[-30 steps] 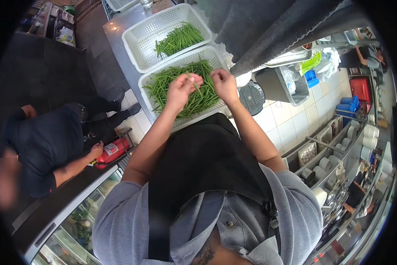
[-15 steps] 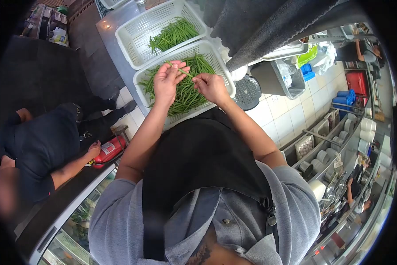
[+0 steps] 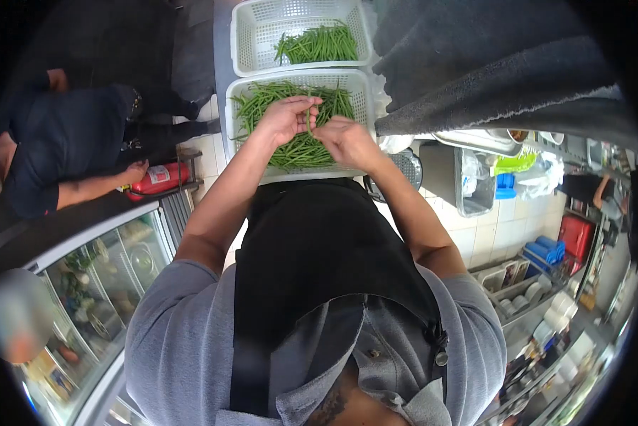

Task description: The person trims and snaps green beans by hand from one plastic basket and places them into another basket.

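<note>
My left hand (image 3: pixel 289 121) is closed around a green bean (image 3: pixel 308 123) above the near white perforated basket (image 3: pixel 231 112). My right hand (image 3: pixel 349 143) is close beside it, thumb and fingertips pinched at the bean's lower end. Under both hands, a thick layer of loose green beans (image 3: pixel 301 154) covers the near basket. Directly behind stands a second white perforated basket (image 3: pixel 251 44), where a smaller pile of beans (image 3: pixel 320 45) lies toward its front right. My fingers partly hide the bean.
A metal counter edge (image 3: pixel 222 42) runs along the left of the baskets. Dark cloth (image 3: pixel 475 78) hangs at upper right, near a grey bin (image 3: pixel 469 188). At left, another person (image 3: pixel 78 145) is beside a red fire extinguisher (image 3: pixel 156 179). A glass-fronted fridge (image 3: pixel 106 277) stands lower left.
My view has turned, so the baskets sit straighter. Both hands remain over the near basket, now closer together, and the bean has swung from slanting to nearly upright in the view.
</note>
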`<state>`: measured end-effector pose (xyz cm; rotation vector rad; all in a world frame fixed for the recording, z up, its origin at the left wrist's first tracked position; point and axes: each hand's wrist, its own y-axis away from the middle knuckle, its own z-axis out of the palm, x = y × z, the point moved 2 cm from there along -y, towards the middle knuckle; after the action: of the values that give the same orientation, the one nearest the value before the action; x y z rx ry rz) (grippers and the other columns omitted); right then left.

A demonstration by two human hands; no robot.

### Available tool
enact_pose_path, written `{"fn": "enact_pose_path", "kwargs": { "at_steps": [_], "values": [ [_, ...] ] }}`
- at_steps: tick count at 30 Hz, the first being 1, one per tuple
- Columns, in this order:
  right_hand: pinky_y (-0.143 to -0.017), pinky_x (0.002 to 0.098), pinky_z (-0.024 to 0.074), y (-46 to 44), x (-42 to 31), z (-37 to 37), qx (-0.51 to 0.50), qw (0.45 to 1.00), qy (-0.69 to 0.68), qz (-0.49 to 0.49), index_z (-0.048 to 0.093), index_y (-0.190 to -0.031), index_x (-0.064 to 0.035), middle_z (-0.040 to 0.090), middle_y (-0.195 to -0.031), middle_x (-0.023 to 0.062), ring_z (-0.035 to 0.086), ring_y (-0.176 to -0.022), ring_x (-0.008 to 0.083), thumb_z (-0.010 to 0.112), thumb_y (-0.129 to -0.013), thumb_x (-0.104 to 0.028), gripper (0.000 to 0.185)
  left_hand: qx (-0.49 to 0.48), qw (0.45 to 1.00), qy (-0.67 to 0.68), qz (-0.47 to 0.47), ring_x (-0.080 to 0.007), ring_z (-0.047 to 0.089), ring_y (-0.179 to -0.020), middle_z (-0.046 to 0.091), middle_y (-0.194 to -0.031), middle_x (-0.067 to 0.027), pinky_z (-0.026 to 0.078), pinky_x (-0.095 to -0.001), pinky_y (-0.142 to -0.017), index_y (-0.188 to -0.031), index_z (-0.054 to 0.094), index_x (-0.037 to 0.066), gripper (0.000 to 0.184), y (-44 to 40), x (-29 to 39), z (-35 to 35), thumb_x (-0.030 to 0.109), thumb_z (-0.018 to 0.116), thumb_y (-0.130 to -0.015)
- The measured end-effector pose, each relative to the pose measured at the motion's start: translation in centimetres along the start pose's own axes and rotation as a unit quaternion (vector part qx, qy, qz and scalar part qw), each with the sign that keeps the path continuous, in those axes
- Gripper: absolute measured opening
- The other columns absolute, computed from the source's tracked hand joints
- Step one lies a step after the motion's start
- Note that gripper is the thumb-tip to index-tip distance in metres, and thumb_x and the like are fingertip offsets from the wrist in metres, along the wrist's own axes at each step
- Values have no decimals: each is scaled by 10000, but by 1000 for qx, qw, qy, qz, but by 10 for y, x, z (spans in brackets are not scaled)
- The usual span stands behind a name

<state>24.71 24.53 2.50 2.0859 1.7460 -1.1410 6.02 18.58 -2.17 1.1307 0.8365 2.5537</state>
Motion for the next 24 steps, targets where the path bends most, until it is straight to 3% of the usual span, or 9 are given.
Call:
{"fn": "enact_pose_path", "kwargs": {
  "at_steps": [2,4,8,10,12,13,14,17,24],
  "values": [
    [-784,412,552,5,-1,11,-29,999,-13,-22,702,-984,-46,675,-865,113,665,-877,300,651,-787,1,209,-11,1000,-22,-12,-92,610,-779,646,-876,-13,528,-240,-685,-1190,683,-16,249,4,-13,-5,163,613,-1031],
    [-810,395,551,8,-12,23,-33,989,19,-141,697,-961,-64,664,-868,90,661,-914,271,656,-802,-56,165,-27,998,-46,-32,-88,607,-775,645,-868,-13,522,-228,-677,-1187,684,-28,254,11,-27,-10,160,616,-1029],
    [-821,386,554,7,-33,42,-89,982,29,-164,682,-935,-100,664,-879,73,668,-922,261,659,-820,-116,119,66,996,-42,-33,-87,584,-749,643,-859,-9,497,-222,-658,-1185,687,-45,244,38,-45,-6,120,613,-1022],
    [-772,418,559,4,-28,49,-75,992,25,-101,699,-927,-96,683,-858,84,685,-852,281,671,-842,-130,96,75,997,15,-2,-110,590,-766,654,-872,-26,516,-233,-695,-1191,686,-41,231,39,-51,-25,89,593,-1023],
    [-721,428,561,3,-16,47,-33,992,-86,84,709,-922,-72,712,-825,106,697,-766,316,700,-878,-186,122,36,996,45,73,-157,627,-815,665,-904,-57,556,-272,-765,-1201,668,-27,228,39,-47,-31,106,583,-1037],
    [-699,398,564,0,-22,42,-28,967,-181,177,722,-933,-49,731,-806,129,713,-722,294,725,-897,-224,179,80,988,70,109,-178,639,-823,658,-921,-73,567,-301,-783,-1199,649,-23,231,46,-39,-23,135,573,-1050],
    [-699,398,564,1,-24,48,-22,967,-177,184,722,-933,-49,731,-806,129,713,-722,294,725,-897,-224,179,123,977,96,144,-198,650,-831,652,-938,-88,577,-329,-800,-1197,630,-20,238,50,-33,-21,165,563,-1062],
    [-654,320,565,5,-27,71,43,893,-272,357,742,-967,-19,725,-766,104,709,-685,147,722,-907,-156,151,94,980,79,155,-251,695,-922,656,-989,-105,602,-399,-859,-1212,596,3,248,56,-24,-17,200,563,-1066],
    [-647,297,606,7,-39,90,108,733,-508,439,707,-1026,40,713,-868,65,670,-699,122,613,-1006,-112,180,69,974,64,208,-306,718,-1020,660,-1054,-136,623,-397,-868,-1209,555,-7,248,62,-18,-22,170,607,-1043]
  ]
}}
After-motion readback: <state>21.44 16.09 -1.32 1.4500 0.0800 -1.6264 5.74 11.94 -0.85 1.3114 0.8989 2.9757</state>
